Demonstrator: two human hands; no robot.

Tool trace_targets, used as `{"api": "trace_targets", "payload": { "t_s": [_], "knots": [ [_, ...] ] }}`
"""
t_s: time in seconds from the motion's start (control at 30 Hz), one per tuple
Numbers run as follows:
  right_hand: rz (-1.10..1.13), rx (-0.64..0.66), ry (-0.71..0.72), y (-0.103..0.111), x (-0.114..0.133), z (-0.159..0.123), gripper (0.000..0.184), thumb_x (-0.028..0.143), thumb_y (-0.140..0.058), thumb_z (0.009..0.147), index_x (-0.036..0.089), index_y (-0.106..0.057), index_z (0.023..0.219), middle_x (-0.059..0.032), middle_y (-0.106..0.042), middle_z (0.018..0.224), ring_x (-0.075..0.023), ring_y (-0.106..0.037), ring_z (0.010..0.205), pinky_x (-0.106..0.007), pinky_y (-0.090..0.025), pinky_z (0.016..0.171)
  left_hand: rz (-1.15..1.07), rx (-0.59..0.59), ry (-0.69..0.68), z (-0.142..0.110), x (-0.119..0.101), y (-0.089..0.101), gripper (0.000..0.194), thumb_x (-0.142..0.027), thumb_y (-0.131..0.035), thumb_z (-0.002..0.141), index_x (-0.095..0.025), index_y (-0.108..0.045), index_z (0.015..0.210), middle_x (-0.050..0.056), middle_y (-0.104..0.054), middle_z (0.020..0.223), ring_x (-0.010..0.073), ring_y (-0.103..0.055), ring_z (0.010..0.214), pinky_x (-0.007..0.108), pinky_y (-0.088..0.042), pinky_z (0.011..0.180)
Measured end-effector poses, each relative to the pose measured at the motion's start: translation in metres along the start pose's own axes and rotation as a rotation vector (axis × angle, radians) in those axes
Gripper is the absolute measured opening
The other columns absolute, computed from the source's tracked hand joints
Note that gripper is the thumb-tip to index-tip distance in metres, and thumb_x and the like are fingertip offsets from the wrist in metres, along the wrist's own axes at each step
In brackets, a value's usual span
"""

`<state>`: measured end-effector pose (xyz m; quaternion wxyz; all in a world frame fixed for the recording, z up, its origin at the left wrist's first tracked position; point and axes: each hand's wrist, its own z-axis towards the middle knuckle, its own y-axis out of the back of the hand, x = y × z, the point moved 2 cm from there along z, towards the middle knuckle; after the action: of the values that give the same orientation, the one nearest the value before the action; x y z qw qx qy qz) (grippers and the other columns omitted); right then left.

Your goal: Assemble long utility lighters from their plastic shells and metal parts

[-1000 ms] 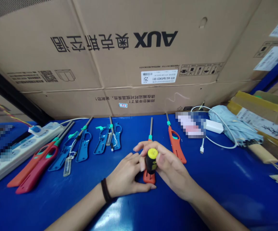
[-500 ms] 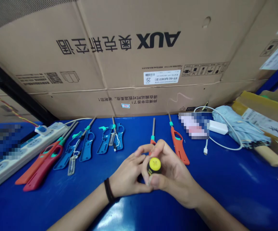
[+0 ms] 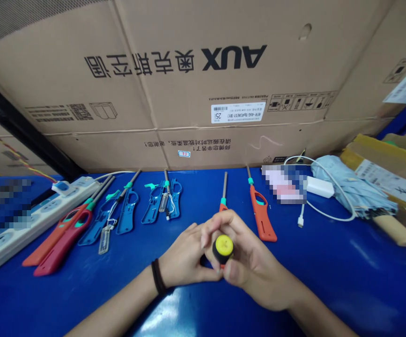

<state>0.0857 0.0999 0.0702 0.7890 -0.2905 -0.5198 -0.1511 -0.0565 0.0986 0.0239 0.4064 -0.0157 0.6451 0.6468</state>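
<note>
My right hand is closed round the black handle of a screwdriver, whose yellow end faces up toward me; its shaft is hidden. Beneath it lies an orange gas lighter with a metal tube pointing away; most of its body is covered by my hands. My left hand, a dark band at the wrist, presses on that lighter from the left, fingers partly hidden. Just to the right rests a second orange gas lighter on the blue table.
At left lie a red lighter and an orange lighter, then opened blue lighter shells with loose innards. A power strip runs along the left edge. White charger, cable and folded umbrella sit right. A cardboard box stands behind.
The screwdriver's yellow end has shifted slightly left and down, and my right fingers have changed position round the handle. My left hand stays nearly still on the lighter.
</note>
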Motion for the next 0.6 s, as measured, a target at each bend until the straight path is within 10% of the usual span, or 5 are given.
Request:
{"api": "trace_targets", "payload": {
  "t_s": [0.2, 0.47, 0.6],
  "knots": [
    [-0.153, 0.061, 0.022, -0.001, 0.010, 0.001, 0.028, 0.045, -0.045, 0.092, 0.021, -0.059, 0.099, -0.0059, -0.052, 0.109, -0.0163, -0.047, 0.108, -0.032, -0.034, 0.097, -0.042, 0.018, 0.007, 0.000, -0.002, 0.001, 0.026, -0.045, -0.065, 0.071, -0.021, -0.062, 0.082, 0.002, -0.064, 0.085, 0.0224, -0.058, 0.092, 0.035, -0.047, 0.081],
    [0.111, -0.019, 0.012, 0.005, -0.005, 0.002, 0.028, 0.050, -0.047, 0.089, 0.027, -0.045, 0.105, 0.0005, -0.054, 0.089, -0.0088, -0.047, 0.067, -0.021, -0.040, 0.060, -0.016, 0.055, 0.008, 0.001, -0.001, 0.000, 0.028, -0.048, -0.067, 0.070, -0.023, -0.066, 0.083, 0.002, -0.064, 0.089, 0.0211, -0.059, 0.088, 0.032, -0.047, 0.078],
    [-0.014, -0.037, -0.020, 0.006, -0.003, 0.002, 0.035, 0.051, -0.037, 0.093, 0.022, -0.056, 0.102, -0.0048, -0.056, 0.100, -0.0114, -0.051, 0.079, -0.023, -0.043, 0.066, 0.040, 0.031, 0.003, 0.000, 0.000, -0.001, 0.031, -0.051, -0.067, 0.069, -0.021, -0.065, 0.070, 0.003, -0.064, 0.081, 0.0222, -0.060, 0.086, 0.032, -0.047, 0.075]
  ]
}}
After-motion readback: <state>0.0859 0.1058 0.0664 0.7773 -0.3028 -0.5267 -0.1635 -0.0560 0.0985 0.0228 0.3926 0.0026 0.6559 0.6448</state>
